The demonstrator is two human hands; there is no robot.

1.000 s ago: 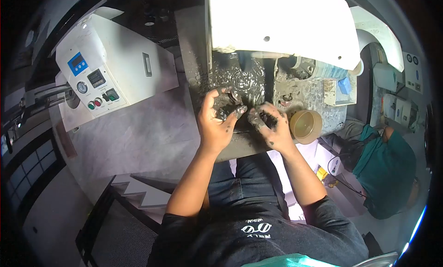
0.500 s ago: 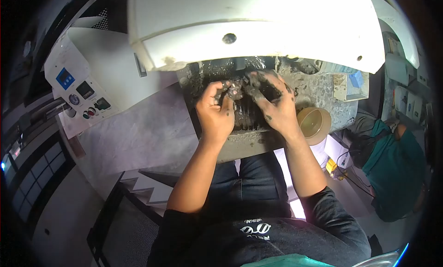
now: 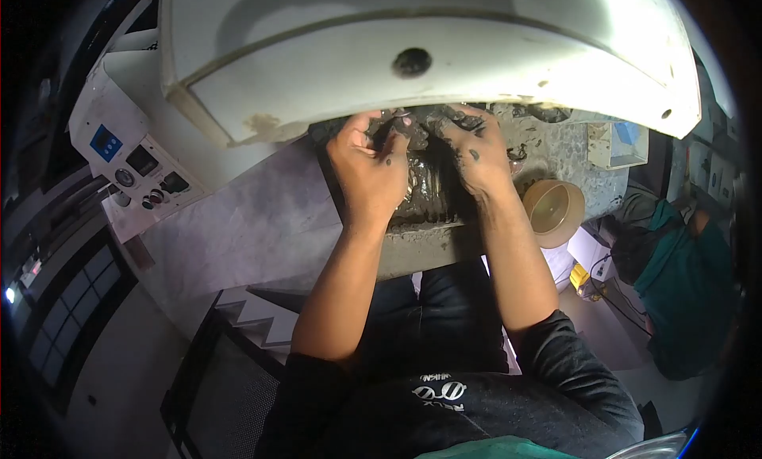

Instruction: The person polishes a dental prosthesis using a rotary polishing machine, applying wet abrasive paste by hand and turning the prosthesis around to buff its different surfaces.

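Note:
Under the hood of a white machine point(image 3: 317, 78), both my hands work close together over a trough point(image 3: 429, 197) of wet dark grey slurry. My left hand point(image 3: 365, 165) has thumb and fingers pinched on a small slurry-coated piece point(image 3: 413, 132); its kind is hidden by the grime. My right hand point(image 3: 480, 157), smeared with the same slurry, has its fingers curled in against the piece from the other side. The hood edge hides part of the fingertips.
Right of the trough stands a tan bowl point(image 3: 553, 213), with a small white box point(image 3: 617, 145) behind it. A control panel point(image 3: 143, 169) with displays and buttons is at left. A person in a green top point(image 3: 686, 292) is at lower right.
My hands have moved further under the hood, and the right fingers have closed in toward the piece. The hood now sits lower and larger in view, and its lighting has shifted.

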